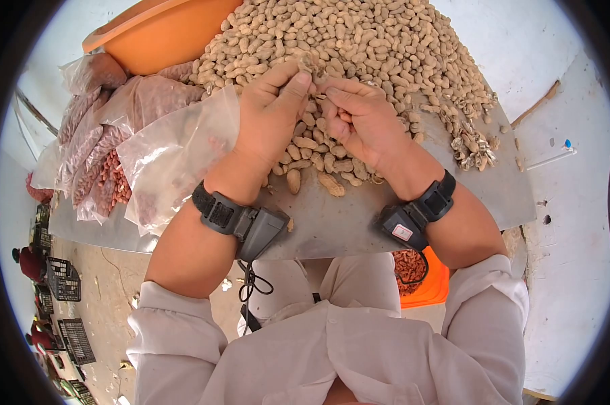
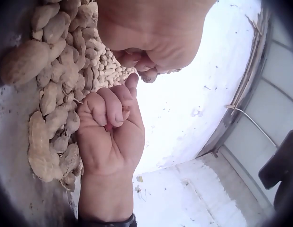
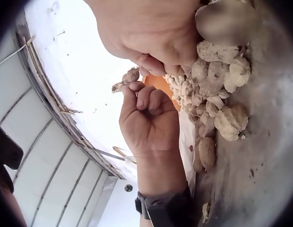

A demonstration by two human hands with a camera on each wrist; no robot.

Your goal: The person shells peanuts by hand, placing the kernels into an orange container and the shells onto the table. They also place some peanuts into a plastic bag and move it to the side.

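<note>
Over the pile of unshelled peanuts (image 1: 359, 40), my two hands meet. My left hand (image 1: 268, 111) pinches a peanut (image 3: 131, 76) between thumb and forefinger; its shell looks ragged at one end. My right hand (image 1: 367, 125) has its thumb and forefinger tips right beside that peanut. Its other fingers curl over reddish peanut kernels (image 1: 345, 117) against the palm, and a bit of red (image 2: 108, 127) shows between them in the left wrist view.
Clear plastic bags of red kernels (image 1: 96, 152) lie on the metal table (image 1: 345, 229) at left, by an orange basin (image 1: 156, 37). Broken shells (image 1: 474, 150) sit at right. Below the table edge is an orange container (image 1: 440, 277) of kernels; black crates (image 1: 63, 278) stand on the floor.
</note>
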